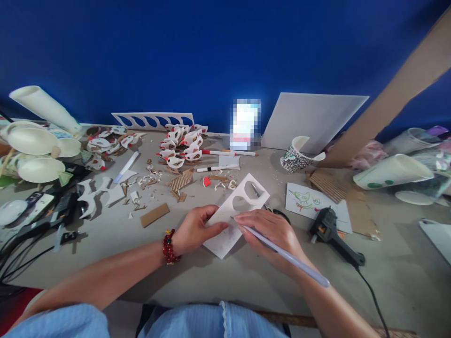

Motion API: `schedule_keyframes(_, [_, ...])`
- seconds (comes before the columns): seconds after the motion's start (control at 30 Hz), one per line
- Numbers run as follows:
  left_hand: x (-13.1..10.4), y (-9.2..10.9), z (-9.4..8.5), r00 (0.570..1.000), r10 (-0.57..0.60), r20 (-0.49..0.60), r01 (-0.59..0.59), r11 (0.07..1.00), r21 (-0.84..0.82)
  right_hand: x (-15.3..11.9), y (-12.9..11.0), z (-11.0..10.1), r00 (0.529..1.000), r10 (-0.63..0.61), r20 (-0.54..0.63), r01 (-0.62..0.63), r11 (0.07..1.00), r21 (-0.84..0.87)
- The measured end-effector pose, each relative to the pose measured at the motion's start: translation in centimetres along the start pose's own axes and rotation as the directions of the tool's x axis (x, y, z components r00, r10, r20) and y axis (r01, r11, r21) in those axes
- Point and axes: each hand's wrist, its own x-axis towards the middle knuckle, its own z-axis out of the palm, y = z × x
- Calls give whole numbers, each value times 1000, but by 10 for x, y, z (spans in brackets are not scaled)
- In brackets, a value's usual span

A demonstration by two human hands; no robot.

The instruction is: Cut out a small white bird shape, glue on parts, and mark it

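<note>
My left hand (pixel 198 229) grips the left edge of a white foam board strip (pixel 219 241), its thumb lying on top. Two rounded holes are cut through the strip's far end, and faint lines mark its near part. Between the fingers of my right hand (pixel 269 234) is a long pale lilac pencil (pixel 292 259), its tip at the strip's surface near the holes. The right fingertips rest on the board. Behind my right hand a pair of scissors (pixel 281 216) is partly hidden by the strip and the hand.
Small white birds (pixel 183 145) with red beaks cluster at the back. A glue gun (pixel 329 230) lies right, by a bird drawing (pixel 298 198). A cut paper cup (pixel 299 157) stands behind. Scraps (pixel 150 178), a cardboard piece (pixel 155 215) and cables (pixel 31 244) lie left.
</note>
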Motion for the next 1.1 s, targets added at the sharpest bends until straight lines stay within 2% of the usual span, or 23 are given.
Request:
schedule_keyframes(0.13, [0,0,0,999,32,5,-32,997,68,1,0,2,999,15,35,-14,1000,-17])
schedule_keyframes(0.37, [3,2,-2,999,37,-10,-33,972,235,1,-3,2,1000,-28,-7,27,997,-67])
schedule_keyframes(0.67, [7,4,-6,992,-125,-7,125,992,24,3,-7,-14,998,0,-69,1,1000,20])
schedule_keyframes(0.9, [6,4,-8,991,-134,16,134,991,26,3,-3,-8,1000,0,-5,0,1000,27])
schedule_keyframes(1.1, [6,6,-8,990,-139,8,138,990,26,1,-1,-7,1000,9,-12,-8,1000,29])
